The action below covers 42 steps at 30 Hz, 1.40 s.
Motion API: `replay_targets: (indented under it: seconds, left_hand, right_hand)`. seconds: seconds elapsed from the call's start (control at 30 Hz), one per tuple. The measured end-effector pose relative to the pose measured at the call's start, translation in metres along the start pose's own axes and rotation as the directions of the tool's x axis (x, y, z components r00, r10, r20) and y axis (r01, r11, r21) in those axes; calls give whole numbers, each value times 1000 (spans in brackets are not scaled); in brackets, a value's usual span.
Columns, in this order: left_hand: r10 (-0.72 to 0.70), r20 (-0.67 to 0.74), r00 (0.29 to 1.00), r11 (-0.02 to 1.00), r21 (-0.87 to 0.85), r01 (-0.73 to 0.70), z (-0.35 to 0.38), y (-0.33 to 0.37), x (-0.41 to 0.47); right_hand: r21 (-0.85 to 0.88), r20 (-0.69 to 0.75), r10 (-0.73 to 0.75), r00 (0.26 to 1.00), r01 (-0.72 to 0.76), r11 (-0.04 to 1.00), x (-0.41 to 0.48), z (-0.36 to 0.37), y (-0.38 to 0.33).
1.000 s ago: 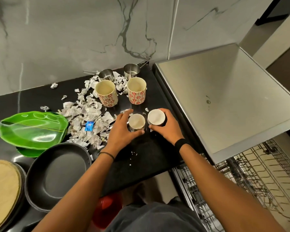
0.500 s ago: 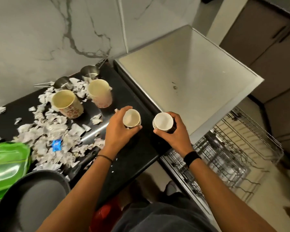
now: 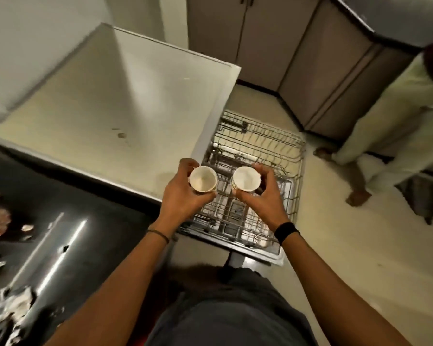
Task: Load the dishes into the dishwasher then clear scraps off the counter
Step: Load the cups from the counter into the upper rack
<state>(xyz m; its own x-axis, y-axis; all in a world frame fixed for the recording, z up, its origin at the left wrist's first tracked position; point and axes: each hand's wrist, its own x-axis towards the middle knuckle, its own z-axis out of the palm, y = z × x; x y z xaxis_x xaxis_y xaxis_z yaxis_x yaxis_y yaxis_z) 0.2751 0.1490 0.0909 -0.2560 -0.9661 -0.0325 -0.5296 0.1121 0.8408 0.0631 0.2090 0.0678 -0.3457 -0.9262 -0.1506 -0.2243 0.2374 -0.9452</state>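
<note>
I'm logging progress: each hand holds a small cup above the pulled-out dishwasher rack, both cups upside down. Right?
Not upside down: the head view shows the left cup and right cup mouth up, with their pale insides visible. The rest holds: the left hand and right hand each hold one above the dishwasher rack.

Background stuff: a run of brownish-grey cabinet doors [image 3: 310, 58] wraps round the far corner, sitting on a dark plinth. The floor [image 3: 348, 258] is pale cream tile. A second person [image 3: 385, 126] stands on the right in light loose trousers, barefoot, one foot [image 3: 358, 197] nearer and the other [image 3: 323, 152] further back. A dark mat [image 3: 420, 198] lies just beside them. Plain pale wall [image 3: 35, 33] top left.
</note>
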Motion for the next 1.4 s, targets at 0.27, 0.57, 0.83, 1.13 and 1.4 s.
replay_targets:
  seconds: [0.27,0.57,0.83,1.13,1.4]
  left_hand:
    - [-65,203,977,998,16,63,120,27,46]
    - [-192,206,959,970,-108,218,178,4,72]
    - [-265,196,944,962,-7,271,200,-32,92]
    - [-333,203,921,938,-27,345,210,-59,96]
    - [-408,217,887,910,13,415,215,-83,93]
  right_hand:
    - [28,-127,191,973,-189,982,43,-77,84]
    - [-52,-60,257,965,-260,964,93,-95,153]
    - [-622,156,322,934,-160,766,138,-64,206]
    - [-854,326,424,845,70,516,158,-18,252]
    - [-862,280,387,878,52,505,145,-10,273]
